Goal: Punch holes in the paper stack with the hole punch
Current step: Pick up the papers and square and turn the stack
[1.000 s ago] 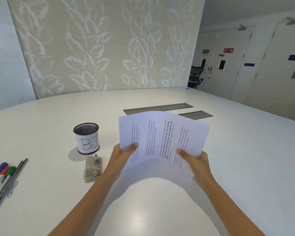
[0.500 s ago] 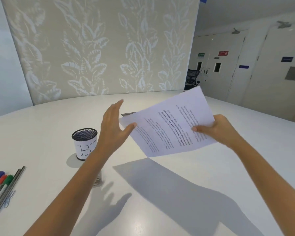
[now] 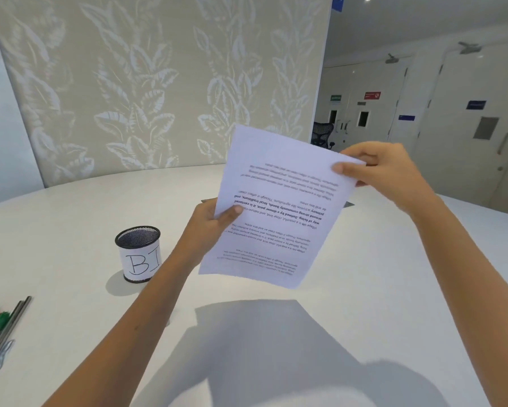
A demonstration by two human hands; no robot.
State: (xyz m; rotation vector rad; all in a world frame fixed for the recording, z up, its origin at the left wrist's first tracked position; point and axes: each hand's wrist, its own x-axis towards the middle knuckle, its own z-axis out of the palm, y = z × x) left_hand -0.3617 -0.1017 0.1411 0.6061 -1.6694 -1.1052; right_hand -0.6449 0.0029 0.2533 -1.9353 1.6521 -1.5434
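Note:
A thin paper stack [image 3: 279,207] of white printed sheets hangs in the air above the white table [image 3: 379,274], turned so the text reads upside down. My left hand [image 3: 211,227] pinches its left edge, thumb on top. My right hand [image 3: 384,171] grips the far right corner. The hole punch is hidden, probably behind my left forearm.
A black mesh pen cup [image 3: 138,252] with a "BI" label stands left of my left arm. Several markers and pens [image 3: 0,327] lie at the table's left edge, with a paper clip beside them. A leaf-patterned partition [image 3: 158,83] stands beyond the table.
The stack was lifted off the table and rotated. My left hand let go half a second ago and now grips the left edge again. The hole punch is now out of sight.

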